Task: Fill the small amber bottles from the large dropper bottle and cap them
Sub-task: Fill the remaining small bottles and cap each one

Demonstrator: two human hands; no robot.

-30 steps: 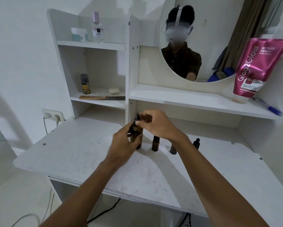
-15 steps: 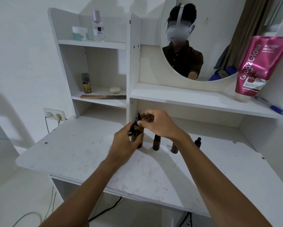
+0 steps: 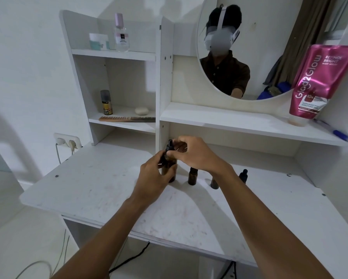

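Head cam: your L hand grips the body of the big dropper bottle, upright on the counter by the shelf post. R hand pinches its black dropper top. Three small bottles stand just right of it, one partly behind your R forearm.

Most of the large dropper bottle behind left hand — small amber bottle half behind right wrist.

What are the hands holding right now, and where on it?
The large dropper bottle: left hand grips its body, right hand pinches its dropper cap.
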